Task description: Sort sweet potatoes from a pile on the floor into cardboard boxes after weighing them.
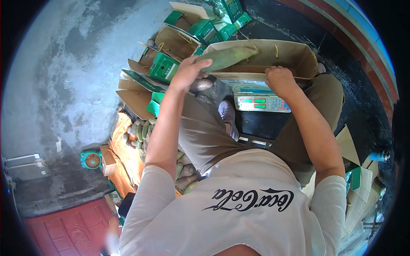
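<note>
While your left hand [188, 73] grips the long green gourd [230, 59] by its nine-o'clock end, angled over the open carton [295, 53] at one o'clock, your right hand [282, 81] clasps the carton's near edge, probably steadying it.

this looks like a produce-packing room: open green-and-brown cardboard boxes [164, 67], a long brown cardboard carton [295, 52] with yellow cord handles, a flat white electronic scale [261, 103], and heaped oblong green-and-brown vegetables [139, 133].
</note>
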A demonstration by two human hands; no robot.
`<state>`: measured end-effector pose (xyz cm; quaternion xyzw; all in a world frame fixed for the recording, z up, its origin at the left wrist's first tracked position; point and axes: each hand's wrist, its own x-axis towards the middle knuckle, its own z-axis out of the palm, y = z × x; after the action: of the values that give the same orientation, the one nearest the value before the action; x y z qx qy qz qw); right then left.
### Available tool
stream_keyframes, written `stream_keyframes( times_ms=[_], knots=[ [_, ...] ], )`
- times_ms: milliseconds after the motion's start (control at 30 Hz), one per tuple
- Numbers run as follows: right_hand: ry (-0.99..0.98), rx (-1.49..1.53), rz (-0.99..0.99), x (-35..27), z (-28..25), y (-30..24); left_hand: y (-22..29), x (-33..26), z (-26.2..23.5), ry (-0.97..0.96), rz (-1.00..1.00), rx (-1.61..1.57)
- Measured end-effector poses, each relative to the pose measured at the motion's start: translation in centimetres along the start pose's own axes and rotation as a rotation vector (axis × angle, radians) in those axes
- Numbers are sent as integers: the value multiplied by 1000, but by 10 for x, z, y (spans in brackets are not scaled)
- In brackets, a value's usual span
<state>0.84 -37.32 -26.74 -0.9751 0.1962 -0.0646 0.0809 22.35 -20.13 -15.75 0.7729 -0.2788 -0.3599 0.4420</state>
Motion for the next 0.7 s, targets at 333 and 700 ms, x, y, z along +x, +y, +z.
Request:
stream_keyframes(
  times_ms=[333, 700],
  knots=[
    [-48, 16, 3, -1, 3, 4, -22, 54, 69, -78, -99, 243],
    [-3, -28, 1, 5, 7, 0, -43, 29, 19, 307, 488, -26]
  ],
)
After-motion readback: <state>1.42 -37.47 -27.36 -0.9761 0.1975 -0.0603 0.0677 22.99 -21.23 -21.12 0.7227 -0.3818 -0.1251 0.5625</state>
